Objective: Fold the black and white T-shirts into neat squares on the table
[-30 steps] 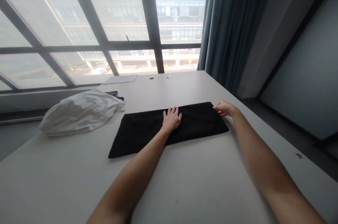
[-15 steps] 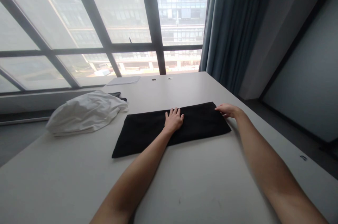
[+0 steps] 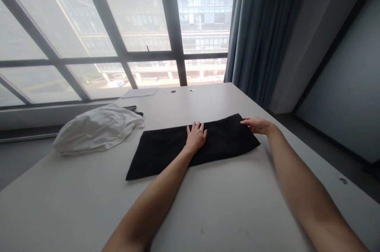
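Note:
A folded black cloth [image 3: 166, 149], whose exact kind I cannot make out, lies as a long strip across the white table [image 3: 222, 204]. My left hand [image 3: 196, 136] rests palm down near its middle, the fingers spread over the fabric. At the right end, my right hand [image 3: 257, 125] pinches the cloth's edge between thumb and fingers. That end is lifted a little off the tabletop, and its near corner curls up. Some of the right fingers are hidden behind the edge.
A crumpled white cloth [image 3: 97, 129] lies at the left, with dark items [image 3: 137, 111] poking out behind it. White paper [image 3: 139, 92] lies at the far edge by the window [image 3: 142, 10]. A blue-grey curtain [image 3: 258, 38] hangs at the back right. A small dark mark [image 3: 343, 181] is at the right.
The right end of the black cloth has risen slightly with my right hand, and its near corner now bends upward. My left hand stays flat in the same place on the fabric.

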`<act>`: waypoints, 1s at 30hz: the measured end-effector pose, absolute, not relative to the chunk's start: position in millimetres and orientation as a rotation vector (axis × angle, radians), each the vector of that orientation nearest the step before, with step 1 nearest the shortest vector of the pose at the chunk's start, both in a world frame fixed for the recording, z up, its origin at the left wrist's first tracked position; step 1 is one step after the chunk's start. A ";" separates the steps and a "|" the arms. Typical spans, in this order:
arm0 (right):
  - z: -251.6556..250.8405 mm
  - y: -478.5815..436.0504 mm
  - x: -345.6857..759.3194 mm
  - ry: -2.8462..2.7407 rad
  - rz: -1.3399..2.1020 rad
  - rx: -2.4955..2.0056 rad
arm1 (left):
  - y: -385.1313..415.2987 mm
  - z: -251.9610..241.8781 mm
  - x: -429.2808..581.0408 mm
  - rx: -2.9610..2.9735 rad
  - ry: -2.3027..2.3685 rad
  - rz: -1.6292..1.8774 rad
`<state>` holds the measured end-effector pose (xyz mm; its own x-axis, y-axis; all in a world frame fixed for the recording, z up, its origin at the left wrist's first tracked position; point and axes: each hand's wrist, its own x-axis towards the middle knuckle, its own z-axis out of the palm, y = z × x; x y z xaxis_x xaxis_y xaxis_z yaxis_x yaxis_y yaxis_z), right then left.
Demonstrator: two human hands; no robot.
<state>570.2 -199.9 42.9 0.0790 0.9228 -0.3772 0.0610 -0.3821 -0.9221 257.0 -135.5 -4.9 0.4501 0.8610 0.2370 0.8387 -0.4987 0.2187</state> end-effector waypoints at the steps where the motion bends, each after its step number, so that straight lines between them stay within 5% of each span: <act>1: 45.9 -200.2 567.6 -1.005 1.398 -1.549 | -136.8 -1.5 258.6 2.612 1.489 0.563; 11: 84.9 -194.9 501.1 -1.133 1.227 -1.436 | -166.0 40.8 296.0 1.425 0.704 0.869; 21: 75.9 -194.3 445.3 -1.201 1.439 -1.256 | -156.7 37.6 280.4 0.990 0.872 0.899; 26: 45.9 -172.4 453.1 -1.183 0.723 -1.524 | -151.5 30.8 280.5 0.955 0.853 0.939; 30: 24.8 -157.2 445.6 -1.218 0.482 -1.495 | -151.1 33.4 283.3 0.983 0.806 0.921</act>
<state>445.6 -157.2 24.8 0.3899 0.8691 0.3044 0.4258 0.1229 -0.8964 283.3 -151.1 33.4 0.3932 0.9077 -0.1464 -0.2656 0.2646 0.9271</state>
